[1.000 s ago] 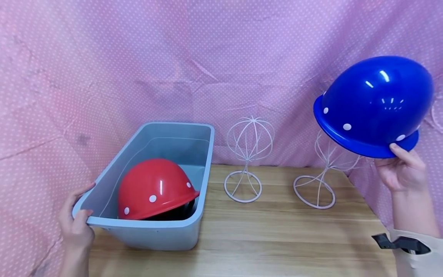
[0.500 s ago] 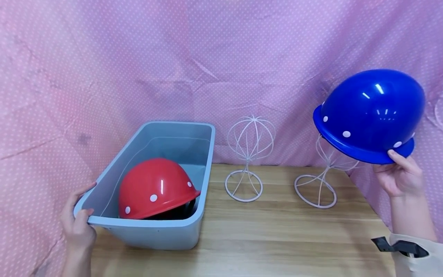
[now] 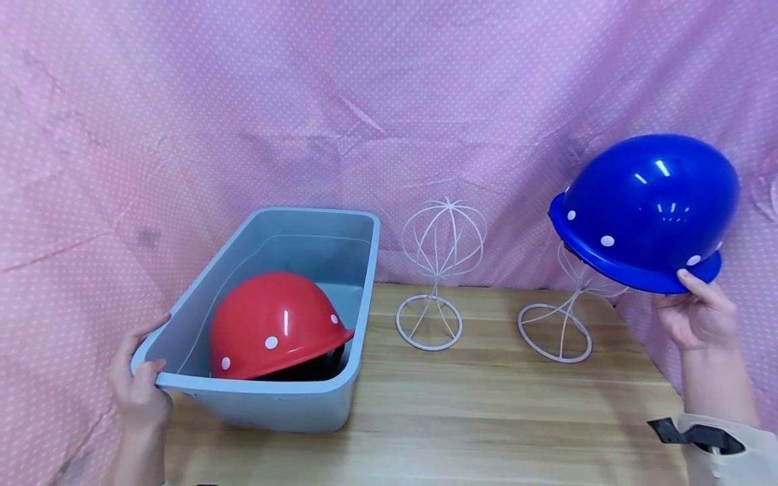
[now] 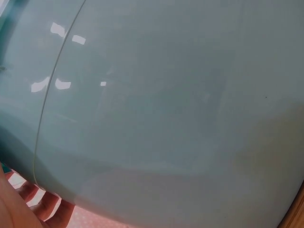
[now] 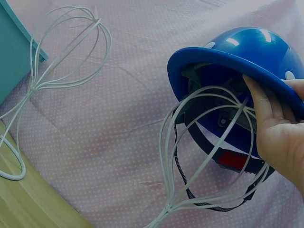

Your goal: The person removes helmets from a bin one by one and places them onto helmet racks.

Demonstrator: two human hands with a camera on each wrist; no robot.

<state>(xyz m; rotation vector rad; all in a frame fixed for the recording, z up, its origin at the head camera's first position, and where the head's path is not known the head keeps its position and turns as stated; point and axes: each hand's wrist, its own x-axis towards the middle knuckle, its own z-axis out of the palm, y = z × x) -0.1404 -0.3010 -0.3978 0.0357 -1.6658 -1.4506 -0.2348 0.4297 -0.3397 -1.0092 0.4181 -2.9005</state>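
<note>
In the head view, the right hand (image 3: pixel 699 314) pinches the brim of the blue helmet (image 3: pixel 647 209), its long axis running sideways, tilted over the right-hand wire stand (image 3: pixel 571 307); the left hand (image 3: pixel 142 391), well apart, clamps the grey bin (image 3: pixel 255 387). The left wrist view shows fingers (image 4: pixel 63 214) at the bin's edge. From the right wrist, the stand's dome overlaps the helmet's hollow; how deep, I cannot tell.

In the head view, the blue helmet (image 3: pixel 647 209) hides most of the upper cage of the right stand (image 3: pixel 571 305); the inside of the red helmet (image 3: pixel 270 324) is too dark to resolve. The left wrist view crops the bin (image 3: pixel 286 408), and the right wrist view cuts off the foot of the right stand.
</note>
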